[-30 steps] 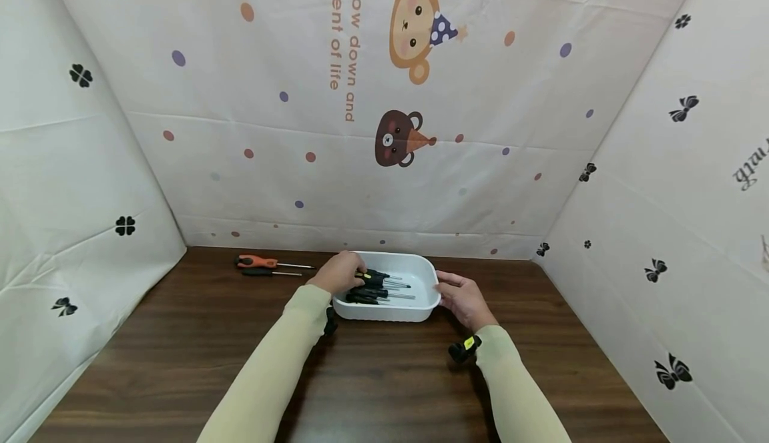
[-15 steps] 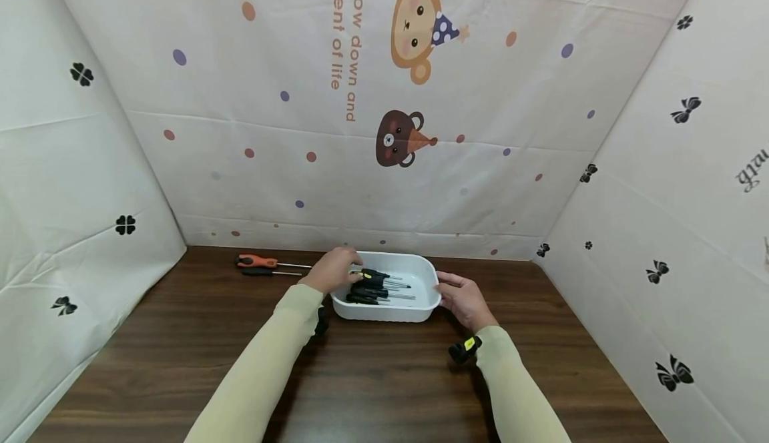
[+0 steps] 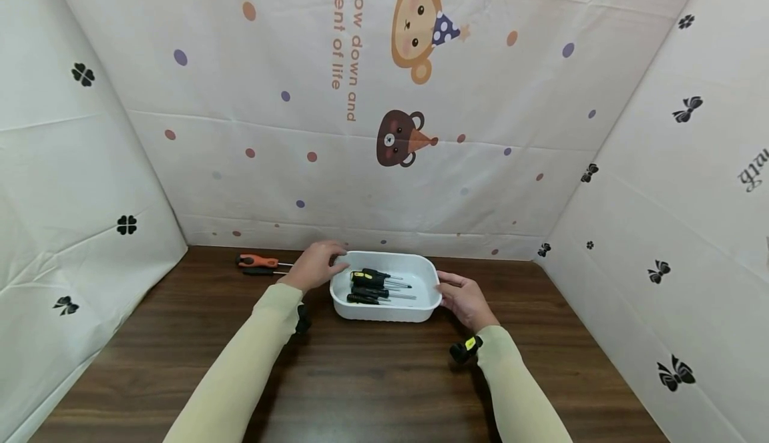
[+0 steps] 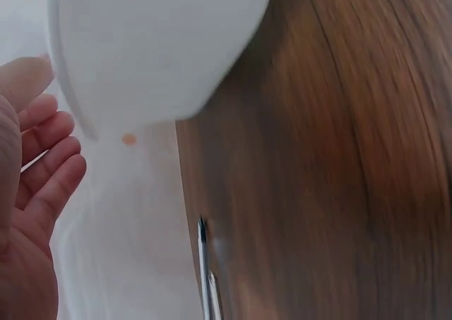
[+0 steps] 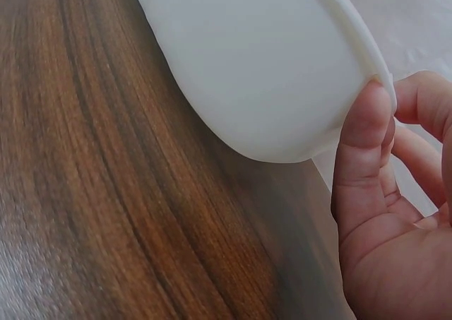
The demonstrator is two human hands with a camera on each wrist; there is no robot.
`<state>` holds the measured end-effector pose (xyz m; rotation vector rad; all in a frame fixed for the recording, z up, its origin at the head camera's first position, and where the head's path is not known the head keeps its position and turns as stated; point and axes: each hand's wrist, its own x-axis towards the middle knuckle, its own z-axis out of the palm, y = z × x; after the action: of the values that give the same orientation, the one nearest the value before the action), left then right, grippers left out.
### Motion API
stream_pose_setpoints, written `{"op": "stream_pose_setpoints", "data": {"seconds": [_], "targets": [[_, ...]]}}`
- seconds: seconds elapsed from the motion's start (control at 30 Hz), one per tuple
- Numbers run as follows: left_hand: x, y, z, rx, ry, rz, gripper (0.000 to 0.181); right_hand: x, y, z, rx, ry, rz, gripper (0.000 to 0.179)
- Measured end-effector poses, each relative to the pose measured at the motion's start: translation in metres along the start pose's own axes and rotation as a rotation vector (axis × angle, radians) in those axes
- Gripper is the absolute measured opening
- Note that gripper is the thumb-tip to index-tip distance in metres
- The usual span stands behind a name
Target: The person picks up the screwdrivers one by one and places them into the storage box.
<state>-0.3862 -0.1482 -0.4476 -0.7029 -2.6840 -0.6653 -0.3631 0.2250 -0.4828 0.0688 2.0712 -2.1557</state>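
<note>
A white plastic tray (image 3: 420, 289) with raised sides rests on the table, and several black-handled screwdrivers (image 3: 371, 283) lie in its left half, shafts to the right. Two have yellow marks on the handle. My right hand (image 3: 464, 301) pinches the tray's right rim; in the right wrist view the thumb (image 5: 364, 129) presses the wall. My left hand (image 3: 315, 266) hovers at the tray's left end with nothing in it. Its fingers (image 4: 53, 182) are loosely bent close beside the rim in the left wrist view.
Left of the left hand, an orange-and-black screwdriver (image 3: 258, 261) and a thinner black screwdriver (image 3: 258, 271) lie side by side on the dark wood table (image 3: 372, 376). Their metal shafts (image 4: 205, 263) show in the left wrist view. A printed cloth wall (image 3: 270, 183) rises behind.
My left hand has lifted away from the screwdriver handles and moved left out of the tray, past its left rim. The right hand, tray and screwdrivers stay in place.
</note>
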Motion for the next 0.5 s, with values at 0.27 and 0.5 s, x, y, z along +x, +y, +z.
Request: {"op": "stream_pose_setpoints", "data": {"seconds": [0.27,0.5], "targets": [[-0.017,-0.033,-0.017,-0.048,0.055,-0.108,0.034,-0.001,-0.003,0.001,0.007,-0.004,0.002,0.050],[-0.036,-0.061,-0.029,-0.056,0.067,-0.134,0.032,-0.003,-0.002,0.001,-0.016,0.006,0.017,0.049]]}}
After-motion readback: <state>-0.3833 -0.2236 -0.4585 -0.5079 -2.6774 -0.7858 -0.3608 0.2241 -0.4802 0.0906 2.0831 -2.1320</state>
